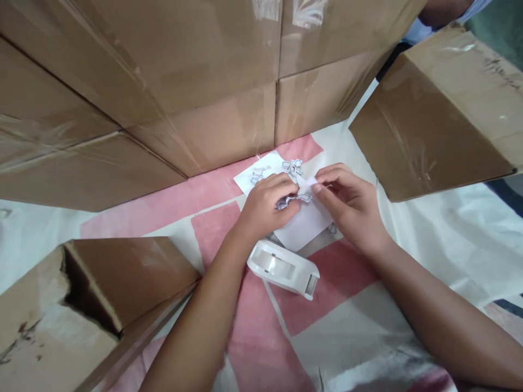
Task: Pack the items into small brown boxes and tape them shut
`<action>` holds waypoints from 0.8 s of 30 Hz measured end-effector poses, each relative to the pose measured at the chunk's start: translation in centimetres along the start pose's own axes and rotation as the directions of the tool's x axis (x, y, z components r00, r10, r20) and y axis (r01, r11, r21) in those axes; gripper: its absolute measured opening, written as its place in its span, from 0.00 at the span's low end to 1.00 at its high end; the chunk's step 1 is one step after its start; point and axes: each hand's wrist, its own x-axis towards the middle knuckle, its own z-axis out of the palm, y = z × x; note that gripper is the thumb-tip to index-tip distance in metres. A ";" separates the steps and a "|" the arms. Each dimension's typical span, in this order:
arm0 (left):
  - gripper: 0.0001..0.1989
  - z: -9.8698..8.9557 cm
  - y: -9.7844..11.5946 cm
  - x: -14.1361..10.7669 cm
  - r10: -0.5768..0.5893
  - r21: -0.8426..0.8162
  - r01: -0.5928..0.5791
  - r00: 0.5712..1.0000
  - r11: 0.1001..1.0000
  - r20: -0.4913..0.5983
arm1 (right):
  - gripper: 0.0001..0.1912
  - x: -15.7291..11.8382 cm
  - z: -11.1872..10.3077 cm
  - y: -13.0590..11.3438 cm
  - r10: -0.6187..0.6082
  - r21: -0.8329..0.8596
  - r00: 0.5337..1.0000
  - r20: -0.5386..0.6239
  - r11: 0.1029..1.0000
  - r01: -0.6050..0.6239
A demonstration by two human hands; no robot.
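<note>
My left hand (273, 198) is closed on a small paper cutout (304, 197) with dark bluish outlines, between thumb and fingers. Opposite it, my right hand (351, 204) pinches the edge of a thin white piece (307, 184); whether this is paper or tape I cannot tell. Beneath both hands lies a white paper sheet (300, 231). More outlined cutouts (292, 166) sit just beyond the fingers, on or beside another white sheet (267, 162). A white tape dispenser (281, 268) rests below my left wrist, its clear roll showing.
Stacked cardboard boxes (204, 98) form a wall behind the papers. A torn-edged box (134, 277) stands at the left, and another box (433, 125) at the right. Pink and white cloth (261, 332) covers the surface. Part of another person's arm (443, 11) shows at top right.
</note>
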 end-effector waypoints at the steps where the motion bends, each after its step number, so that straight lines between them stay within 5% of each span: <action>1: 0.06 0.0 -0.1 0.0 -0.010 0.016 0.010 1.000 1.000 0.005 | 0.05 0.1 -0.2 0.1 0.020 0.035 0.999 -0.033 0.999 -0.019; 4: 0.05 -0.1 -0.2 0.0 -0.055 0.065 0.056 0.998 0.996 -0.019 | 0.05 0.4 -0.7 0.3 0.124 0.161 0.986 -0.107 0.981 -0.106; 7: 0.04 -0.3 0.0 -0.1 -0.137 0.114 0.157 0.978 0.981 -0.160 | 0.06 0.6 -0.7 0.4 0.229 0.258 0.970 -0.076 0.945 -0.203; 11: 0.04 -0.6 0.0 -0.2 -0.135 0.180 0.191 0.949 0.965 -0.284 | 0.07 0.5 -0.2 -0.1 0.229 0.262 0.973 -0.041 0.942 -0.211; 15: 0.08 -0.9 -0.2 0.0 -0.092 0.280 0.099 0.995 0.955 -0.036 | 0.09 0.4 0.0 -0.4 0.162 0.258 0.986 -0.040 0.955 -0.146; 19: 0.14 -1.9 1.1 0.6 -0.124 0.433 0.028 0.973 0.901 0.194 | 0.11 0.5 -0.2 0.0 0.106 0.272 0.992 -0.062 0.959 -0.085; 24: 0.21 -3.7 6.0 1.0 -0.261 0.644 0.191 0.965 0.741 0.014 | 0.11 0.6 0.0 0.8 0.048 0.263 0.992 -0.113 0.965 -0.017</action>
